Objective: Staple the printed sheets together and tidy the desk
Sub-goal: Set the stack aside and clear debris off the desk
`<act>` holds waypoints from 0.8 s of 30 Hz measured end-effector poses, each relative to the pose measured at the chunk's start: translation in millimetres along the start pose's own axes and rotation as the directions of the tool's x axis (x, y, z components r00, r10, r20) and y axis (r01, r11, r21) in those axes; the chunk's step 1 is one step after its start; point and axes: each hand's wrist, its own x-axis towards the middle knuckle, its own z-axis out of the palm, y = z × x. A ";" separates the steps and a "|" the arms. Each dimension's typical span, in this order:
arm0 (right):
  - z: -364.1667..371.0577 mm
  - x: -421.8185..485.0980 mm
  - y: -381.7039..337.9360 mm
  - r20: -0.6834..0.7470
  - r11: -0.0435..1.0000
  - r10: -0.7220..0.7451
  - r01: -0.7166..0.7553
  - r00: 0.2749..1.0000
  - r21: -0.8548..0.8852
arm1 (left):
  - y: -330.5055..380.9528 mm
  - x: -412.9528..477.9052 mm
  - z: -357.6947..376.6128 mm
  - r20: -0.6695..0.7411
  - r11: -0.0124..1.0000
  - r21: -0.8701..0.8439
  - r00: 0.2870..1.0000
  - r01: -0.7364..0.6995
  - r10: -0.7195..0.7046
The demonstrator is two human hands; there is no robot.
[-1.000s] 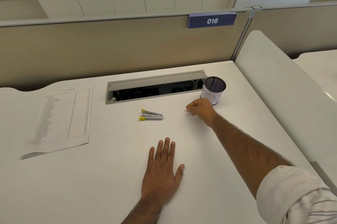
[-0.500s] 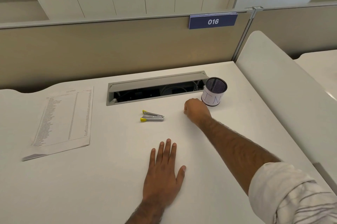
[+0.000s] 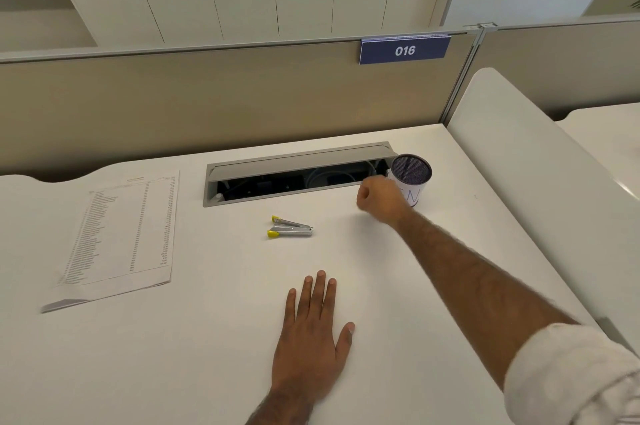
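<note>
The printed sheets [image 3: 117,234], covered in columns of text, lie stacked flat at frame left. A small silver stapler [image 3: 291,230] with yellow ends lies at centre on the desk [image 3: 207,338]. The left hand [image 3: 311,345] rests flat at lower centre, fingers straight. The right hand [image 3: 381,198] is a clenched fist in front of the cup [image 3: 412,172], with nothing showing in it.

Curled right hand [image 3: 379,198] hides any contents and the cup's [image 3: 412,172] near-left side; sheets' [image 3: 117,234] print too small to read; sleeve [image 3: 571,376] cut off bottom-right.
</note>
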 end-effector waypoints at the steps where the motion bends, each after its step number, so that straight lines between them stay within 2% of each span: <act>1: -13.5 1.8 0.8 -0.055 1.000 -0.008 0.009 0.998 0.014 | -0.6 0.3 0.6 -0.002 1.000 0.003 1.000 -0.001 0.001; 3: -41.7 6.5 6.9 -0.154 1.000 -0.005 0.008 0.988 0.017 | -1.4 -0.1 1.2 0.001 1.000 0.007 1.000 -0.001 0.001; 6: -78.5 13.0 25.9 -0.260 0.996 0.075 -0.059 0.963 0.069 | -1.0 -0.9 1.4 0.000 1.000 0.009 1.000 0.001 -0.001; 8: -92.0 13.2 38.2 -0.270 0.991 0.119 -0.098 0.956 0.089 | -0.8 -0.9 0.9 0.003 1.000 0.007 1.000 0.003 -0.003; 11: -96.4 12.4 50.3 -0.250 0.992 0.124 -0.121 0.960 0.026 | -0.3 0.4 0.6 0.004 1.000 0.014 1.000 0.000 0.000; 24: -89.0 14.3 60.7 -0.270 0.994 0.088 -0.101 0.959 -0.033 | -0.7 0.2 2.9 -0.030 1.000 0.019 1.000 -0.005 0.006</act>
